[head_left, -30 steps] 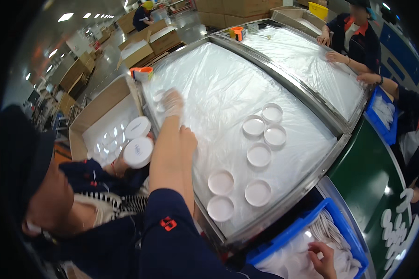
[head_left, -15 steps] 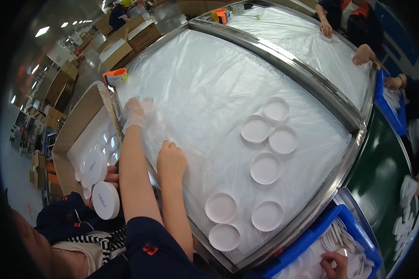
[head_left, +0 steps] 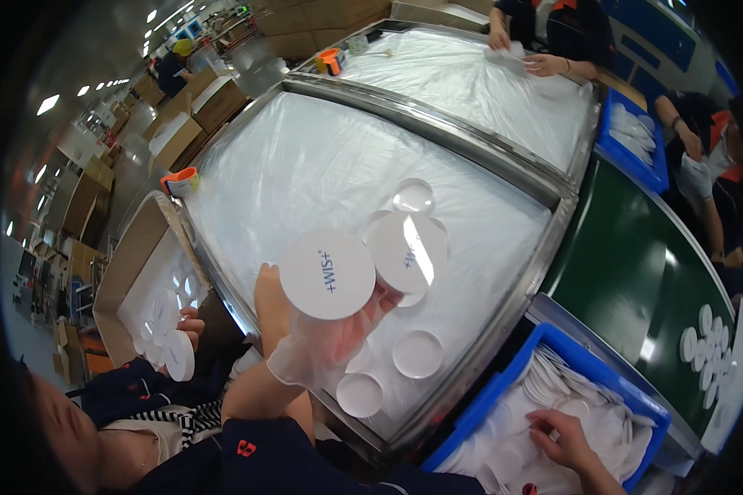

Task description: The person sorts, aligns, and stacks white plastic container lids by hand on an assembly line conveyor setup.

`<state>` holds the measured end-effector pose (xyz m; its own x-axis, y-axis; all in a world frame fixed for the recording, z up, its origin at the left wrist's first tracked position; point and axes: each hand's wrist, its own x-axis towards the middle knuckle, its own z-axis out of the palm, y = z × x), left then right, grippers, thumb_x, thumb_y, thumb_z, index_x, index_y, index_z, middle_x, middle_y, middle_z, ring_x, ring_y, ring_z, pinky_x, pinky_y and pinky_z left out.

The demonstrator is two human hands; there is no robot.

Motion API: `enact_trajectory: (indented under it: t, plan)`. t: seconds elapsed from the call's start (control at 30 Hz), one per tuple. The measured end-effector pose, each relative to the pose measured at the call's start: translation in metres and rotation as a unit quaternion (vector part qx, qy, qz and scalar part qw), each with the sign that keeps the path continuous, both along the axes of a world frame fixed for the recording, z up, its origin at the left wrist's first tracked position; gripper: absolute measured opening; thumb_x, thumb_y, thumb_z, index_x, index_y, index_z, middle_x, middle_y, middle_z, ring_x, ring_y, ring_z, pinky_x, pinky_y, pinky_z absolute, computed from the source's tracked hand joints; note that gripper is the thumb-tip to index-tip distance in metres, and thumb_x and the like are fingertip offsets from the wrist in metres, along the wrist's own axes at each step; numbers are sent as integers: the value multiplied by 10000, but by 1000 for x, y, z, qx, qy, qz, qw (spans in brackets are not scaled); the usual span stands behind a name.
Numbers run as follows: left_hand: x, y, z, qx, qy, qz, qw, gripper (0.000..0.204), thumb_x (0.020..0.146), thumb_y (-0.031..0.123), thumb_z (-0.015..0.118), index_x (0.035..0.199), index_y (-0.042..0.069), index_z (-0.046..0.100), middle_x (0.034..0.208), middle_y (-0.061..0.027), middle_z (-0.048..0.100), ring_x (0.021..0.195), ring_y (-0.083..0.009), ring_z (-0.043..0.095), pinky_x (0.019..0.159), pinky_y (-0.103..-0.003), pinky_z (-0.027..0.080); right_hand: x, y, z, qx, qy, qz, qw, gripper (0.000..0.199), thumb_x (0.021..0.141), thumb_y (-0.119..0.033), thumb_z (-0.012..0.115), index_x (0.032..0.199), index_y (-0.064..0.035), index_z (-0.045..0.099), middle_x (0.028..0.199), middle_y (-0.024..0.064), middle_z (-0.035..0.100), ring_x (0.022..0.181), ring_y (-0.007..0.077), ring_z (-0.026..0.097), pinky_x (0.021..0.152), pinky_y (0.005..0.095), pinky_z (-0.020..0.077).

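My left hand, in a clear glove, is raised over the film-covered table. Between its fingers it grips two round white lids side by side, the left lid and the right lid, both with printed tops. They partly cover other round white lids lying rim up on the table, such as one at the back and one nearer. My bare right hand hovers over a blue bin of thin white discs, fingers bent and apart, with nothing visible in it.
On the left, a co-worker's hand holds white lids beside a cardboard box. Another bare arm reaches behind mine. An orange tape dispenser sits at the table's corner. A green conveyor carries white discs. Co-workers stand across.
My left hand has come from the table's left edge toward the middle and now holds two lids up. My right hand stays over the blue bin, its fingers more spread. The whole view has shifted.
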<state>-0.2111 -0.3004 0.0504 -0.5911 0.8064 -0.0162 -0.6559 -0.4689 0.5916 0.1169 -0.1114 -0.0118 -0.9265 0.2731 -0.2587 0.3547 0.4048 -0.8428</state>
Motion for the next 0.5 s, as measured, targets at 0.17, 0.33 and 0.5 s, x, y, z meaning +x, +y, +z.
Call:
enact_trajectory:
  t: [0.17, 0.33, 0.5]
  plan:
    - [47, 18, 6, -45, -56, -65, 995, 287, 855, 208, 545, 1104, 76, 492, 1149, -77, 489, 1077, -230, 466, 969, -404, 365, 6, 3, 4, -1, 22, 13, 1000, 276, 748, -55, 621, 1021, -51, 578, 745, 67, 583, 618, 166, 567, 578, 262, 469]
    - [86, 44, 7, -87, -103, -139, 981, 287, 855, 208, 544, 1102, 71, 492, 1141, -76, 493, 1072, -228, 465, 973, -403, 359, 14, 6, 7, -11, 31, 28, 999, 299, 749, -73, 617, 1043, -70, 560, 785, 89, 565, 657, 206, 572, 588, 281, 470]
    - [124, 90, 21, 14, -280, -193, 940, 350, 845, 215, 546, 1137, 43, 458, 1181, -101, 480, 1166, -244, 405, 1036, -405, 298, 15, 8, 0, -7, 41, 32, 999, 298, 772, -99, 595, 1063, -80, 537, 851, 93, 576, 715, 235, 589, 628, 315, 475]
